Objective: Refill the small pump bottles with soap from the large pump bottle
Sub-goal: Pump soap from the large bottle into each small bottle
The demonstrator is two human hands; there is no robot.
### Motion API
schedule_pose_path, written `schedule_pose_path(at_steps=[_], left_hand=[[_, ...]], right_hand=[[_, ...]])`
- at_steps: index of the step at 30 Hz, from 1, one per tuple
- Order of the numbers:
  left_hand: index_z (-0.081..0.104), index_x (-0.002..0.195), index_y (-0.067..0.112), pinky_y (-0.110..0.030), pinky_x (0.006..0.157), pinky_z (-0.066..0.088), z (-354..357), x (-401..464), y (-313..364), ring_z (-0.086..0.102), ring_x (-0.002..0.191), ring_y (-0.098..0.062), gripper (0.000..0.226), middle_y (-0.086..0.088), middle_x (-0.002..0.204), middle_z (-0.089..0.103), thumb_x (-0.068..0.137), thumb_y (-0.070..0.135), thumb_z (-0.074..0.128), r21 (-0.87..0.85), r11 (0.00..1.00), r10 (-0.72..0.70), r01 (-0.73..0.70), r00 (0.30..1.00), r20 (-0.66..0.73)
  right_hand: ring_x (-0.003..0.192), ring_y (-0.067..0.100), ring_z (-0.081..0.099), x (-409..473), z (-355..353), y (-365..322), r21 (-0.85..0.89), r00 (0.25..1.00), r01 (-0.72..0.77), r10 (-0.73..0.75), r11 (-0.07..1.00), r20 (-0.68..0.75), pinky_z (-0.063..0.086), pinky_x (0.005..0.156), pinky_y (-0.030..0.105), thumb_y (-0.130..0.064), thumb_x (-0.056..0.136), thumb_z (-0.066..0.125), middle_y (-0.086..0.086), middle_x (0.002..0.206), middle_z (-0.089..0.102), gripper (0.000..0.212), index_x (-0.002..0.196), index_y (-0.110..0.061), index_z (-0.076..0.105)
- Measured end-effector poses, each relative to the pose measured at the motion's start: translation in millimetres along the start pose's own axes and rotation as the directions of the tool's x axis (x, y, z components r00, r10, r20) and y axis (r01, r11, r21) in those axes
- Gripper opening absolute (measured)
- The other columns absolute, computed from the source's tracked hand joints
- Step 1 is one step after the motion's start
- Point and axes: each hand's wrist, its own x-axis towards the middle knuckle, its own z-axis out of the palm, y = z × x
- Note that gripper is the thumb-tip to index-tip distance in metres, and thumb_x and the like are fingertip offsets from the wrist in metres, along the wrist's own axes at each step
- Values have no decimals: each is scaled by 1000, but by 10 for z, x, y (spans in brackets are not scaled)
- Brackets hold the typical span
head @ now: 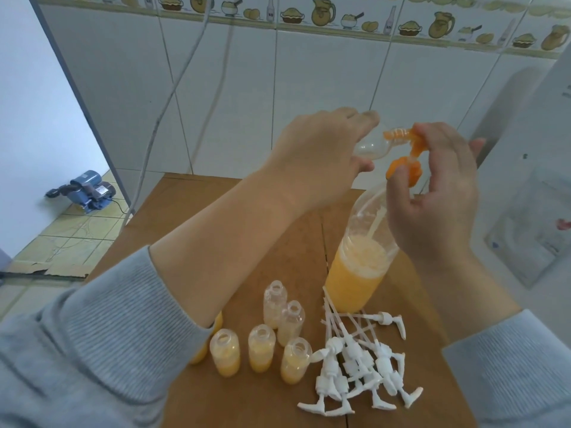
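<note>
While hands (318,156) grip small bottle (160,148) and orange pump (408,168) — brown table (197,211), tiled wall (309,88).

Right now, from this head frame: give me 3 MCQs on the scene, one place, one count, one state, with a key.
1. Where do the loose white pumps lie?
A. on the table, right of the small bottles
B. on the floor
C. in the big bottle

2. How many uncapped small bottles stand fully in view on the table?
A. two
B. five
C. nine

3. What is the left hand doing?
A. resting flat on the table
B. holding a small bottle tilted at the orange pump
C. gripping a white pump

Key:
1 A, they are piled on the wood beside the bottle group.
2 B, five open necks show; another is partly hidden by the sleeve.
3 B, the small bottle's mouth meets the spout of the orange pump, where the right hand is, atop the big bottle.
</note>
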Motion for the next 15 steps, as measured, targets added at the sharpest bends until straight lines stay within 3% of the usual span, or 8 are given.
schedule_pose_path(at_steps=[4, 8, 15], left_hand=[[42, 137, 22, -32, 89, 45, 79, -46, -5, 57, 103, -19, 51, 4, 119, 59, 91, 38, 57, -27, 999, -23, 25, 999, 46], [42, 138, 22, -30, 84, 42, 73, -15, 4, 57, 103, -19, 51, 4, 120, 59, 91, 38, 56, -4, 1000, -26, 26, 999, 34], [44, 136, 25, -31, 86, 43, -16, 26, 24, 56, 105, -18, 49, 7, 121, 59, 90, 39, 57, -14, 1000, -25, 26, 1000, 9]], right_hand=[[122, 20, 47, -80, 21, 63, -29, 999, -13, 14, 1000, 35, 10, 119, 33, -14, 87, 46, 12, 123, 58, 40, 125, -3, 53], [123, 19, 47, -14, -29, 83, -17, 998, -29, 30, 999, 61, 6, 118, 27, -15, 88, 41, 10, 124, 58, 40, 124, -5, 56], [120, 19, 48, 22, -19, 62, 44, 999, 15, -13, 999, -37, 10, 117, 31, -18, 95, 38, 14, 119, 60, 35, 120, -2, 58]])
